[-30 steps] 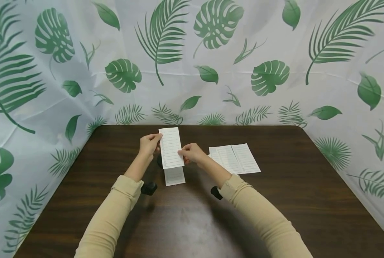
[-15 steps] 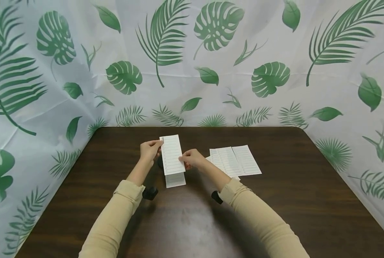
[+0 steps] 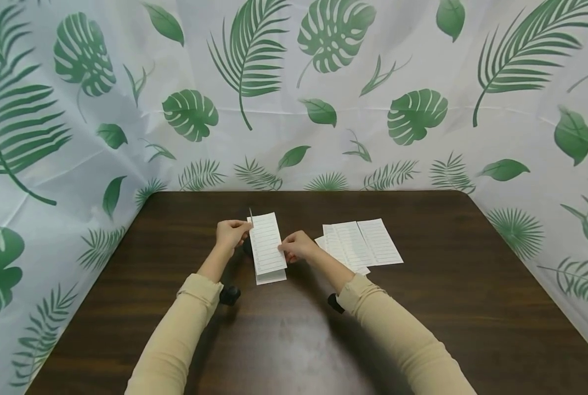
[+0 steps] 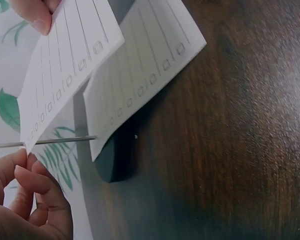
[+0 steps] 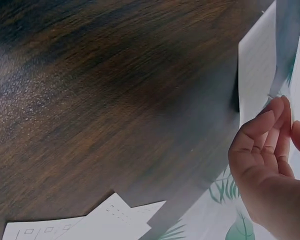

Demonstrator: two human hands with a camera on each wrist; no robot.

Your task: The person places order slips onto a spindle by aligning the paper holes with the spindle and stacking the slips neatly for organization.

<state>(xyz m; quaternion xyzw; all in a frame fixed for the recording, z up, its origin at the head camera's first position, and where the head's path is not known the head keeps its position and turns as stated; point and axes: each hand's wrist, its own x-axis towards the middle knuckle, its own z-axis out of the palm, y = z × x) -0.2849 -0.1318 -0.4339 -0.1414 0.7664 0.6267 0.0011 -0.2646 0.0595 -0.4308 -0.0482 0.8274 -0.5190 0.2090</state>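
A dark brown wood-grain desk point(image 3: 294, 351) with rounded far corners fills the lower part of the head view; a soft patch of light lies on its near middle, and shadows fall beneath the forearms. White fabric printed with green leaves point(image 3: 274, 134) rises behind the desk and along its left and right sides, lightly creased and bluer at the left.

Left of the desk's centre, towards the far edge, a white rectangular paper sheet with ruled lines and small checkboxes point(image 3: 266, 244) is held above the surface. The left hand point(image 3: 231, 235) pinches it near its upper left corner; the right hand point(image 3: 300, 245) pinches its right edge. A thin metal rod point(image 4: 65, 140) passes through the sheet by the left hand's fingertips and reaches a second ruled white sheet point(image 4: 145, 62) below, the two papers lying apart at their near ends. Beside the rod's lower end, a dark rounded base point(image 4: 117, 160) shows under the second sheet.

To the right, overlapping white ruled sheets point(image 3: 380, 243) lie flat on the desk. Beige sleeves point(image 3: 410, 340) cover both forearms, with a small black device point(image 3: 230, 296) near each cuff.
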